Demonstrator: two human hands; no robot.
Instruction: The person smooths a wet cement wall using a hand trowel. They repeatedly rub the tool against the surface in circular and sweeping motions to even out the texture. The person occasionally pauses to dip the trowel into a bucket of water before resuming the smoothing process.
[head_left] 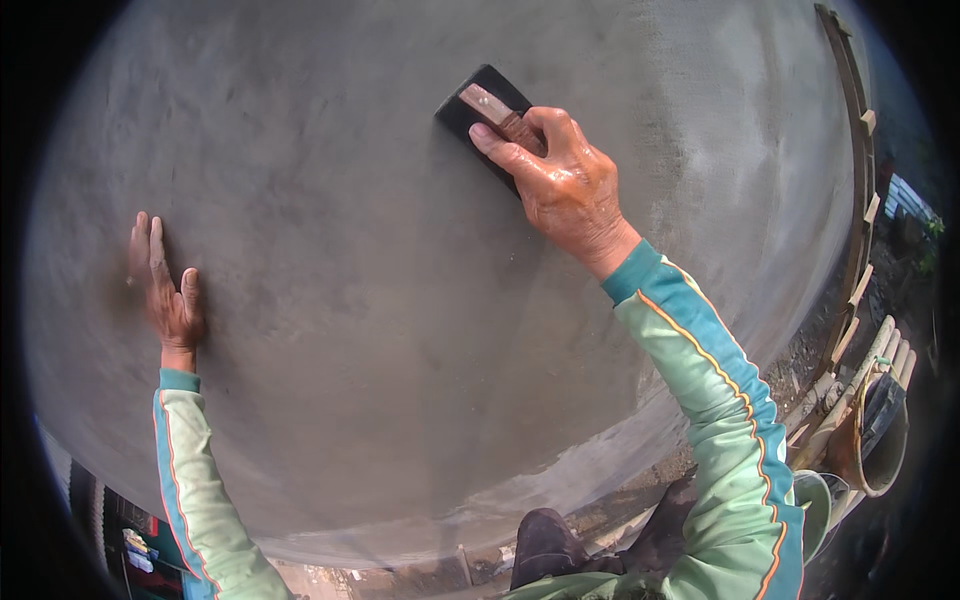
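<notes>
A broad grey wall of smooth, damp-looking plaster point(350, 330) fills most of the head view. My right hand point(570, 180) is closed round the wooden handle of a plastering float point(482, 92). Its dark rectangular plate lies against the plaster, tilted with its upper end to the left. Over on the left, my left hand point(168, 290) rests on the wall with its fingers stretched upward and the thumb apart. Nothing is in that hand. Both forearms wear pale green sleeves with teal stripes.
A wooden strip with short cross pieces point(858, 180) borders the wall on the right. At the lower right, buckets point(885, 450) stand by several bamboo poles point(895, 350). My knees point(545, 545) show below. Mixed items point(140, 550) lie at the lower left.
</notes>
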